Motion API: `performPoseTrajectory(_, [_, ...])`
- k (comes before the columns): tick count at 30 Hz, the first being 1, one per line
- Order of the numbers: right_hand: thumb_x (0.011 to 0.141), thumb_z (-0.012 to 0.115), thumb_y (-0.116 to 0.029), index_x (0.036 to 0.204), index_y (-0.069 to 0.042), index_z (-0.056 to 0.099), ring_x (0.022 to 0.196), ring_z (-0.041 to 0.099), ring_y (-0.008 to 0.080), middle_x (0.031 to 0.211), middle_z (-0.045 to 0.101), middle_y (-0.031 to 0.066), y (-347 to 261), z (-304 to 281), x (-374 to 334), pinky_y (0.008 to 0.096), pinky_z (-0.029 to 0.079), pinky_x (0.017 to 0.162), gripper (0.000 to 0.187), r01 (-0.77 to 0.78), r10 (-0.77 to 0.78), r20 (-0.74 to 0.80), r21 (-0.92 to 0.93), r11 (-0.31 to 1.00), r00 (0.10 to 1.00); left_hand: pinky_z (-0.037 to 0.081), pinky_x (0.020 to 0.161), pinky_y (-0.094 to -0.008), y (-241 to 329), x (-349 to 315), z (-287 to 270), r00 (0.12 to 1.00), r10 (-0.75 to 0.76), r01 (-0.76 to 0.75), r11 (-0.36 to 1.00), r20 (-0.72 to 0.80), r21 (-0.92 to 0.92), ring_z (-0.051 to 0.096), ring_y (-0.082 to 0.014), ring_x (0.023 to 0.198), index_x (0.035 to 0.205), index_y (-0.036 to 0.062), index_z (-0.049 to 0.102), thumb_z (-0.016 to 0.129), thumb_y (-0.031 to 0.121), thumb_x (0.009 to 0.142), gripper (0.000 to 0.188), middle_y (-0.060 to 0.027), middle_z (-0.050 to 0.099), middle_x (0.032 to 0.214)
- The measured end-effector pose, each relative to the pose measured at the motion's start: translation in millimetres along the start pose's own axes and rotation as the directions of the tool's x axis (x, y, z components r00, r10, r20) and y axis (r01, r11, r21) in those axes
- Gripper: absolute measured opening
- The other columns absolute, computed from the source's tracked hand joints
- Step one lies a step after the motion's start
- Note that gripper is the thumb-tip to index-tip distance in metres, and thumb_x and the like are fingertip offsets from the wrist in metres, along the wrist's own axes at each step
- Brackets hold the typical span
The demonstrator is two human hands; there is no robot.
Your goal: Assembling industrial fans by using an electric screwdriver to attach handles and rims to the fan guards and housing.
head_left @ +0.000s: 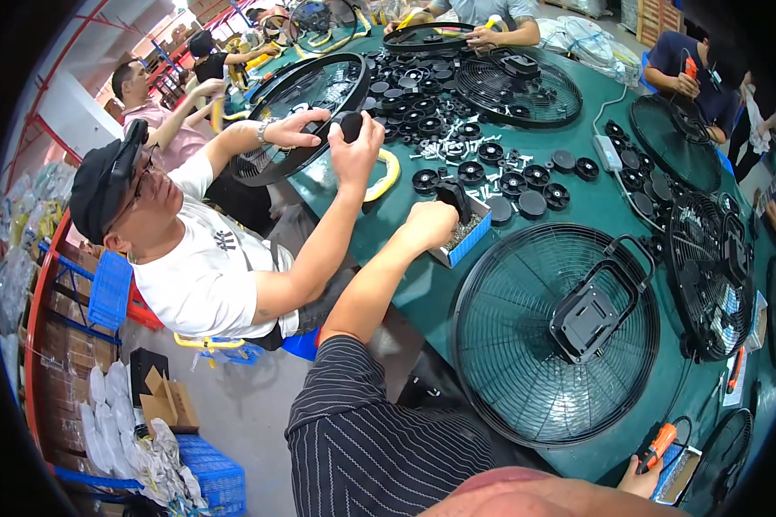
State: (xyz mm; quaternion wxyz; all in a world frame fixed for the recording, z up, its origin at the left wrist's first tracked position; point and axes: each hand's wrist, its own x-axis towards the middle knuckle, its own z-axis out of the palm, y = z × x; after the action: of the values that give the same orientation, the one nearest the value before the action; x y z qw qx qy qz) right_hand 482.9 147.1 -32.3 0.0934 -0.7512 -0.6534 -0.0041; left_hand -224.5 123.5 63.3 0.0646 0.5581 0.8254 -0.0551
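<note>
My left hand [431,226] is closed around a black plastic part [453,200], whose full shape the fingers hide. It is held over a small blue-and-white box [467,248] of small screws at the table's left edge. At the lower right, my right hand [640,481] is partly in view, closed at the lower end of an orange electric screwdriver [660,446]. Between my hands lies a round black wire fan grille [526,345] with a black motor housing [585,322] and a bracket handle on it.
Black round caps and knobs [513,183] and loose bolts [448,146] cover the green table [422,289]. More fan grilles [519,86] stand around. At my left, a person in white [200,267] holds a black part. A second screw box [679,472] sits beside the screwdriver.
</note>
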Motion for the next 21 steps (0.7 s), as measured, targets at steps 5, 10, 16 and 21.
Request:
performPoseTrajectory(5, [0.086, 0.074, -0.028, 0.133, 0.001, 0.047, 0.077, 0.063, 0.0303, 0.092, 0.06, 0.0148, 17.8, 2.6, 11.1, 0.0395, 0.052, 0.071, 0.062, 0.168, -0.075, -0.235, 0.408, 0.897, 0.969, 0.055, 0.074, -0.0444, -5.5, -2.6, 4.5, 0.997, -0.007, 0.004, 0.999, -0.073, -0.045, 0.07, -0.0315, 0.085, 0.085, 0.014, 0.075, 0.067, 0.014, 0.074, 0.014, -0.0107, 0.072, 0.085])
performPoseTrajectory(10, [0.087, 0.072, -0.032, 0.123, -0.002, 0.053, 0.075, 0.059, 0.0261, 0.087, 0.057, 0.0109, -13.1, -56.0, 15.6, 0.0366, 0.049, 0.068, 0.05, -0.037, 0.25, -0.1, 0.869, 0.494, 0.963, 0.055, 0.073, -0.0453, -4.4, -13.9, 1.6, 0.964, 0.028, -0.051, 0.995, -0.266, -0.08, 0.069, -0.0323, 0.083, 0.085, 0.0112, 0.074, 0.066, 0.016, 0.075, 0.013, -0.0107, 0.071, 0.084])
performPoseTrajectory(16, [0.09, 0.07, -0.035, 0.112, -0.007, 0.059, 0.071, 0.053, 0.021, 0.08, 0.052, 0.0062, -68.2, -120.2, 1.3, 0.0331, 0.045, 0.066, 0.038, -0.017, 0.103, 0.04, 0.976, -0.219, 0.994, 0.052, 0.062, -0.0371, 28.1, -46.6, -19.0, 0.806, -0.018, -0.371, 0.763, -0.592, -0.529, 0.067, -0.025, 0.07, 0.078, 0.0044, 0.067, 0.069, 0.017, 0.074, 0.013, -0.0105, 0.067, 0.077])
performPoseTrajectory(21, [0.095, 0.061, -0.021, 0.134, -0.013, 0.044, 0.075, 0.041, 0.0144, 0.084, 0.04, 0.0035, -138.0, -151.8, -26.3, 0.0313, 0.041, 0.065, 0.044, 0.046, -0.185, -0.192, 0.803, -0.594, 0.964, 0.047, 0.057, -0.0273, 102.2, -101.5, -27.6, 0.767, 0.368, -0.625, 0.241, -0.525, -0.743, 0.062, -0.0135, 0.068, 0.085, 0.004, 0.065, 0.073, 0.01, 0.082, 0.011, -0.0038, 0.065, 0.079])
